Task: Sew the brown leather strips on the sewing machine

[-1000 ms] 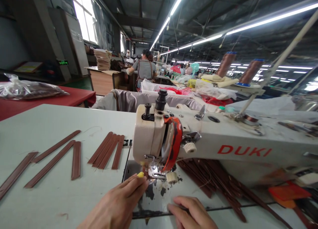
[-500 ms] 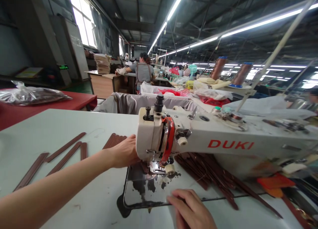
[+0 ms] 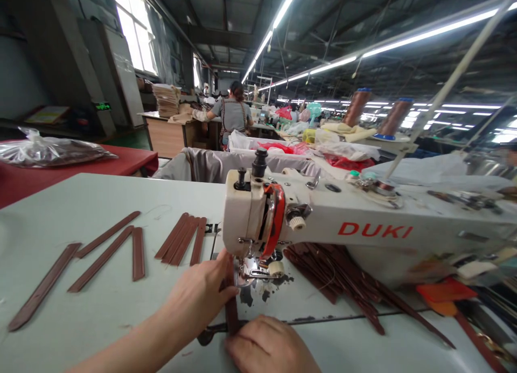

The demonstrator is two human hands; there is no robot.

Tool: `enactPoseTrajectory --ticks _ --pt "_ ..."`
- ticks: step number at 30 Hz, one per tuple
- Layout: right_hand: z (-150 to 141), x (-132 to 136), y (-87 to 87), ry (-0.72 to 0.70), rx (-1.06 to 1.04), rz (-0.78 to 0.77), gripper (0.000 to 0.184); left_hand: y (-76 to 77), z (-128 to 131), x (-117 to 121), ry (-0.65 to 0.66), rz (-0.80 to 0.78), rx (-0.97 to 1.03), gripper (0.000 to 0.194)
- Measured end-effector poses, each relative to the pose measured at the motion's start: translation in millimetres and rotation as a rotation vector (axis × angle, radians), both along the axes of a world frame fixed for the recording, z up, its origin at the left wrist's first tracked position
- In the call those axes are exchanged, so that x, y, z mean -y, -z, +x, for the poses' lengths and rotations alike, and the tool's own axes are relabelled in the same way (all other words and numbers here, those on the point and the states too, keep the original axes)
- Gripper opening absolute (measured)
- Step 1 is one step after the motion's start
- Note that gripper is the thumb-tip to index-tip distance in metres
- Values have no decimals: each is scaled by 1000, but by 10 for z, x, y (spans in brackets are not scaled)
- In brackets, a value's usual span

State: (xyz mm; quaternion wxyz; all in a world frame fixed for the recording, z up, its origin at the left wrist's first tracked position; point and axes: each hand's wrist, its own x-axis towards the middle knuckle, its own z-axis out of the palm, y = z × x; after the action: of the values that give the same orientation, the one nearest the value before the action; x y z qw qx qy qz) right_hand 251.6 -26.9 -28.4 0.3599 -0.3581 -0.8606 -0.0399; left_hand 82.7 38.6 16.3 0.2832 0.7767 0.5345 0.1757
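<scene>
Both hands have closed in on the needle area since half a second ago: the left hand (image 3: 202, 295), then reaching behind the machine head toward the laid-out strips, now lies in front of it, and the right hand (image 3: 269, 346) has shifted left along the near edge of the table (image 3: 81, 324). Between them runs one brown leather strip (image 3: 231, 313), lengthwise toward the presser foot (image 3: 252, 273) of the sewing machine (image 3: 258, 222), an alignment suited to a straight feed under the needle. Left fingers are curled, thumb and forefinger pinching the strip's far end just beside the foot; right hand lies knuckles-up over the near end, fingers bent, though whether it grips or only presses cannot be told. Loose strips (image 3: 180, 243) lie fanned to the left of the head, within reach; a darker heap of strips (image 3: 343, 284) lies to the right, beneath the machine arm.
</scene>
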Motion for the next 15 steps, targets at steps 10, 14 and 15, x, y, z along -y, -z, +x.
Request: enactPoseTrajectory --ticks 10,14,15 --pt "12 2 252 79 -9 28 20 278 -170 269 419 896 -147 43" --pt "3 -31 317 130 -27 26 19 225 -125 215 398 924 -164 46" --pt "2 -38 317 132 -24 34 19 218 -119 210 390 926 -166 46"
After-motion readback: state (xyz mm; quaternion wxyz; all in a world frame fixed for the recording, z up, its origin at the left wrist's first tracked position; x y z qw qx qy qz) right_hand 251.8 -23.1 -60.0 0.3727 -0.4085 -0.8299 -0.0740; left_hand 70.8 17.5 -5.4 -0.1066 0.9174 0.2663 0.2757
